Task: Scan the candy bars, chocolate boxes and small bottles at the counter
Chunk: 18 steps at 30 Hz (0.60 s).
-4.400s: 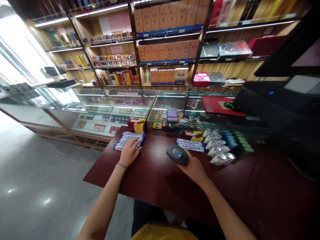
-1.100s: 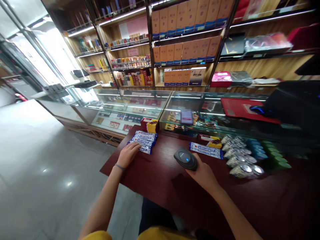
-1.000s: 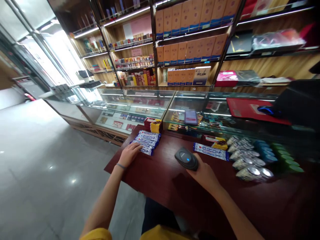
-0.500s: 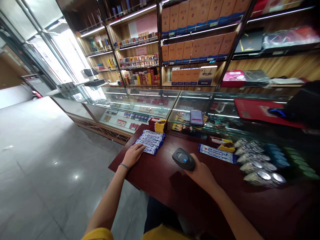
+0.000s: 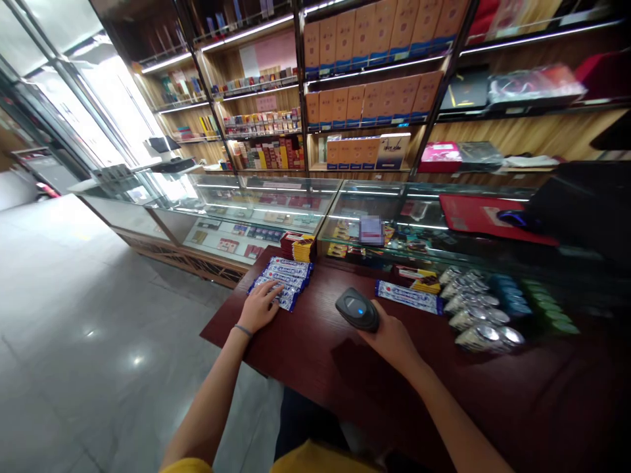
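Note:
My left hand point(image 5: 259, 310) lies with its fingers stretched over the near end of a row of blue-and-white wrapped packets point(image 5: 286, 269) on the dark red table. The fingers look spread, resting on the nearest packet. My right hand point(image 5: 388, 336) grips the handle of a black barcode scanner point(image 5: 355, 308) with a small blue light on top. The scanner is held above the table, to the right of the row. Farther right lies another blue-and-white packet point(image 5: 408, 297), apart from both hands.
Red-and-yellow packs point(image 5: 302, 247) are stacked behind the row; similar packs point(image 5: 417, 278) lie at the right. Silver-topped packages point(image 5: 478, 315), with blue and green ones beside them, stand on the table point(image 5: 315, 341). A glass display counter point(image 5: 266, 203) borders the far side.
The view has turned slightly right, so the scene sits farther left. My left hand's fingers have spread and reach farther over the nearest packet. My right hand still holds the scanner.

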Each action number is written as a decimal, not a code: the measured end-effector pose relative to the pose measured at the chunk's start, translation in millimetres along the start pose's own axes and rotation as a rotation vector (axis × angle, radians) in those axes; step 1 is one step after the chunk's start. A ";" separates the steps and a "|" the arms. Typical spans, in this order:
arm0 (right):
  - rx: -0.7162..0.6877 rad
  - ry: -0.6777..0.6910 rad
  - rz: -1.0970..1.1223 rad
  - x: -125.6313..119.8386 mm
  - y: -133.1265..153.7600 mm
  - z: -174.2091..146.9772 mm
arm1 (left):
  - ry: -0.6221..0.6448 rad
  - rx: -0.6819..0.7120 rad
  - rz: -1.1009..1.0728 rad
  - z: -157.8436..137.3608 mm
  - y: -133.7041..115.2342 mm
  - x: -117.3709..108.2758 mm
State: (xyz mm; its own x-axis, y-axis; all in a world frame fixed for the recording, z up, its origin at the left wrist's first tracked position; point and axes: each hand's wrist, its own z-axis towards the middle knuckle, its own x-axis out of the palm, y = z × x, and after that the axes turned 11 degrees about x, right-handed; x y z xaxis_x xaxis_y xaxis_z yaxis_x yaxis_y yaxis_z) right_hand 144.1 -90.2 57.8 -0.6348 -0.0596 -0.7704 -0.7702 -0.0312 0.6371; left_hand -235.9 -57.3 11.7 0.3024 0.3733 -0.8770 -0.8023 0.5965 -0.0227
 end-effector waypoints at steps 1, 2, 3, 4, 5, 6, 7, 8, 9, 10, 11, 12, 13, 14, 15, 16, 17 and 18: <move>0.005 -0.013 -0.013 -1.6 -2.5 -0.5 | -0.018 0.001 -0.007 6.6 -4.7 2.3; 0.010 -0.025 -0.024 -3.6 -5.1 -1.1 | -0.035 0.000 -0.016 13.9 -9.8 5.1; 0.014 -0.035 -0.030 -6.0 -8.1 -2.0 | -0.048 0.001 -0.027 21.9 -15.3 8.4; 0.019 -0.042 -0.032 -8.6 -11.4 -3.1 | -0.059 0.003 -0.040 30.5 -21.4 12.1; 0.024 -0.050 -0.032 -11.7 -15.0 -4.3 | -0.066 0.008 -0.055 39.6 -28.0 16.2; 0.031 -0.059 -0.031 -15.1 -19.1 -5.7 | -0.071 0.015 -0.071 48.9 -35.2 20.7; 0.038 -0.070 -0.032 -18.7 -23.5 -7.2 | -0.077 0.026 -0.087 58.4 -43.0 25.5; 0.046 -0.082 -0.034 -22.7 -28.4 -8.9 | -0.085 0.039 -0.102 68.0 -51.5 30.5; 0.053 -0.095 -0.036 -26.8 -33.8 -10.5 | -0.093 0.054 -0.118 77.7 -60.7 35.8; 0.059 -0.108 -0.035 -31.0 -39.6 -12.2 | -0.103 0.069 -0.134 87.3 -70.6 41.2; 0.065 -0.118 -0.029 -35.1 -45.8 -13.9 | -0.114 0.085 -0.152 96.9 -81.1 46.7; 0.071 -0.124 -0.018 -39.2 -52.3 -15.6 | -0.125 0.099 -0.170 106.3 -92.0 52.2; 0.077 -0.130 -0.003 -43.1 -59.2 -17.2 | -0.132 0.112 -0.190 115.7 -103.3 57.8; 0.083 -0.140 0.017 -46.9 -66.4 -18.9 | -0.136 0.126 -0.211 124.9 -114.8 63.6; 0.091 -0.153 0.042 -50.4 -73.6 -20.6 | -0.138 0.140 -0.232 133.8 -126.2 69.5; 0.105 -0.170 0.066 -53.9 -80.8 -22.4 | -0.136 0.152 -0.252 142.3 -137.5 75.6; 0.121 -0.187 0.087 -57.4 -87.8 -24.6 | -0.132 0.163 -0.271 150.5 -148.5 81.9; 0.140 -0.204 0.105 -60.9 -94.3 -27.0 | -0.127 0.173 -0.289 158.3 -159.2 88.5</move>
State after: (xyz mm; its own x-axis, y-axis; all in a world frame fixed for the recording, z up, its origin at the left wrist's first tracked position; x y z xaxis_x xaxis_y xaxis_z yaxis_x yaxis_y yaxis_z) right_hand 257.1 -110.6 45.4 -0.7004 0.1477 -0.6983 -0.6912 0.1037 0.7152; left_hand 0.0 -6.7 13.6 0.5742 0.2509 -0.7793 -0.5789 0.7976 -0.1698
